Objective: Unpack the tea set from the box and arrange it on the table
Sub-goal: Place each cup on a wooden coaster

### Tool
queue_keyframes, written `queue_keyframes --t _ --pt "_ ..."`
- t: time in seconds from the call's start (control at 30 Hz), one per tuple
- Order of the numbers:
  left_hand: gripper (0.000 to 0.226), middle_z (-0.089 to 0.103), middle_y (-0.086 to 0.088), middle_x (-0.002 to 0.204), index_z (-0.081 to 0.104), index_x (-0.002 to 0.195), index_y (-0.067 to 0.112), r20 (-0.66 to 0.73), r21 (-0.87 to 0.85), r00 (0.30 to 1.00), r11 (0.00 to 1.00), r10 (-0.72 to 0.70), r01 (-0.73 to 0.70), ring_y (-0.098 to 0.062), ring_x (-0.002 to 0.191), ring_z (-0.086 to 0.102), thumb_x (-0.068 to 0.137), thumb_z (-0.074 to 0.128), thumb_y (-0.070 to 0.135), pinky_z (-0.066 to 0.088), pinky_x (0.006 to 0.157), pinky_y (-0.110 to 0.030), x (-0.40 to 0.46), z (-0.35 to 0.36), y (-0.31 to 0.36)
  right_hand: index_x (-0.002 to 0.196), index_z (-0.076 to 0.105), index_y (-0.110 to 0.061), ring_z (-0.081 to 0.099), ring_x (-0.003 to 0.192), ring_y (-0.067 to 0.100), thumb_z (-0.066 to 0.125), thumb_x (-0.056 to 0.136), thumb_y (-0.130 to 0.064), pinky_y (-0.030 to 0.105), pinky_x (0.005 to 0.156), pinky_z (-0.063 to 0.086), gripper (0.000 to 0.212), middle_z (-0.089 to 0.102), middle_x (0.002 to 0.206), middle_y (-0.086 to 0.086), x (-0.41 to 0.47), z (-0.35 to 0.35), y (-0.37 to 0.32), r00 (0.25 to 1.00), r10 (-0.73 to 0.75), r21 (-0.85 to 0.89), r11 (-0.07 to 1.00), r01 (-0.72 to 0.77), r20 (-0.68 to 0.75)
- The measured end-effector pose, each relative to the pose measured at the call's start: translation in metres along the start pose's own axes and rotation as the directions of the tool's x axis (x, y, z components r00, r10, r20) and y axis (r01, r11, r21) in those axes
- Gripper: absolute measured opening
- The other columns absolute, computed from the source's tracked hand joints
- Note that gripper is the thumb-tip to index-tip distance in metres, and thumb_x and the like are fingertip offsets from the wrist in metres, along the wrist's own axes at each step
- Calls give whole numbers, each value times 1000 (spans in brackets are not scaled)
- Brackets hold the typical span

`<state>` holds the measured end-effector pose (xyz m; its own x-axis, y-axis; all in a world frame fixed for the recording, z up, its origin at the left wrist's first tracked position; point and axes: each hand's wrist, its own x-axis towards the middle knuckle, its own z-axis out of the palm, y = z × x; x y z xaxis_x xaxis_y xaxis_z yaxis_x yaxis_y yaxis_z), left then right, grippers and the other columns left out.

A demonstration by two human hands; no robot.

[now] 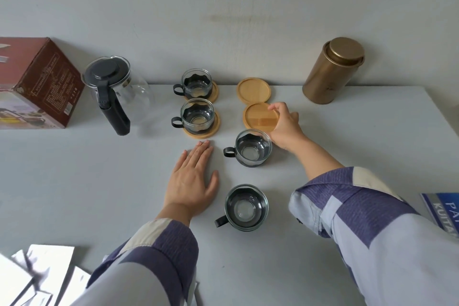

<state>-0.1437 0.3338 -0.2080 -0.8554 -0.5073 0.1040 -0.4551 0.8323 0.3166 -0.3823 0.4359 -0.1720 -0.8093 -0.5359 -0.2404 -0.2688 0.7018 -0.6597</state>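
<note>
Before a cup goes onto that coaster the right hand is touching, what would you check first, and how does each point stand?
1. Right hand holds the near empty coaster at its edge: ok.
2. Coaster lying flat on the table: cannot tell; it looks slightly tilted.
3. Far empty coaster free: ok.
4. Two far cups seated on coasters: ok.
5. Two near cups upright on bare table, awaiting coasters: ok.
6. Left hand flat on the table, clear of the cups: ok.
</note>
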Motion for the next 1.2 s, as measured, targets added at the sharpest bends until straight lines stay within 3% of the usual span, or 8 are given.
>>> queue_keyframes --t 0.1,0.27,0.4,0.5,0.73,0.87,1.07,1.2 --pt "66 25 7 156 31 147 21 4 10 1000 1000 -3 3 -7 144 20 87 29 48 8 120 -32 0 0 0 121 38 -37 51 103 34 57 79 -2 30 82 44 57 32 118 7 -1 1 2 1000 -11 -20 1000 11 14" --pt "66 25 7 156 31 147 20 1 9 1000 1000 -1 1 -8 144 21 87 28 48 5 120 -30 0 0 0 129 38 -32 44 97 22 70 77 -10 24 83 34 65 40 121 11 -4 -1 5 997 -62 16 998 61 49" --pt "66 26 7 156 32 147 20 -2 12 1000 1000 -1 1 -9 144 22 87 29 48 5 120 -30 0 0 0 135 36 -23 43 116 25 73 76 -9 30 92 38 71 44 129 13 -9 -1 8 995 -102 43 994 102 8" --pt "66 25 6 156 32 147 20 -6 21 1000 1000 6 -5 -9 144 21 87 28 48 4 120 -29 0 0 -1 140 30 -20 46 111 16 74 76 -6 26 91 38 78 40 137 11 -17 4 12 997 -72 124 989 76 -34" --pt "67 25 4 156 30 148 19 -7 11 1000 1000 16 -16 -11 145 19 87 29 47 5 120 -31 0 0 0 139 31 -7 46 124 22 31 80 20 20 94 36 66 37 144 7 -82 17 23 988 -37 230 970 72 -152" --pt "67 22 3 157 25 149 19 11 24 1000 999 23 -23 -11 146 15 88 30 45 5 120 -32 -1 1 0 134 39 -6 50 120 21 25 73 25 15 92 38 70 48 133 7 -140 29 34 989 -61 285 954 97 -134" --pt "69 14 1 159 17 152 16 50 77 998 996 37 -40 -12 147 8 90 25 47 3 120 -34 -4 3 0 140 34 -16 37 133 8 46 72 15 23 114 27 75 42 140 -4 -206 40 44 993 -119 275 955 107 27" --pt "71 9 1 160 13 152 15 70 116 997 992 35 -43 -13 147 4 90 20 48 2 120 -35 -4 3 0 145 26 -16 30 133 15 78 70 -11 20 108 23 92 36 141 -2 -218 53 36 989 -145 201 970 137 26"
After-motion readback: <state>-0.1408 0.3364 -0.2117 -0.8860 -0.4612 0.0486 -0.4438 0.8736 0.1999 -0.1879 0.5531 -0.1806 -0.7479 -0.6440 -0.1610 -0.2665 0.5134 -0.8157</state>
